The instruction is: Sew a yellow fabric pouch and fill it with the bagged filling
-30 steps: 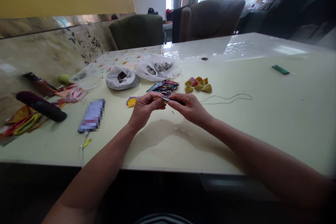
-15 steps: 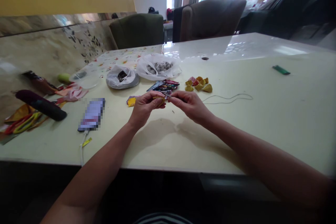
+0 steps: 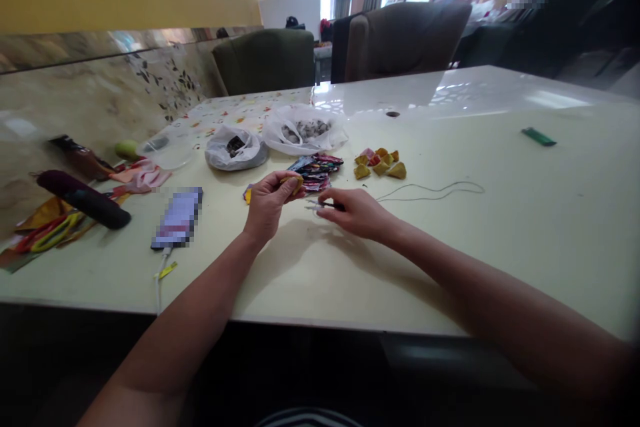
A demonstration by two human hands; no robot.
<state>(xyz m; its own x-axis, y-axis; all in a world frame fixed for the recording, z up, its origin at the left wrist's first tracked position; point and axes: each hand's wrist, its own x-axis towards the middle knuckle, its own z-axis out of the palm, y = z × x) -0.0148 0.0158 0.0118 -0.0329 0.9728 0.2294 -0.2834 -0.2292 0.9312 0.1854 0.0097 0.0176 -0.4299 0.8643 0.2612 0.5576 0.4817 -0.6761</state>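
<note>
In my left hand [image 3: 267, 205] a small yellow fabric piece [image 3: 292, 183] is pinched between thumb and fingers. My right hand [image 3: 356, 211] is closed around small scissors [image 3: 334, 205], dark at the handle, whose thin metal tips point toward my left hand, a little apart from the fabric. Just behind the hands lies a pile of colourful fabric pieces [image 3: 320, 170]. Another yellow and purple piece [image 3: 247, 194] is partly covered by my left hand. To the right of the pile sit several stuffed yellow and red fabric triangles [image 3: 383, 163]. A thin thread loop [image 3: 435, 192] runs rightward from beside my right hand.
Two white plastic bags [image 3: 235, 147] with dark and greyish contents stand behind the pile. At left are a phone [image 3: 177, 217] on a white cable, a dark cylindrical case [image 3: 83, 199] and cloth scraps [image 3: 143, 175]. A green lighter-like object [image 3: 539, 137] lies far right.
My right hand has moved down and away from the fabric, and the scissors now show more clearly in it. My left hand has shifted slightly left with the yellow piece.
</note>
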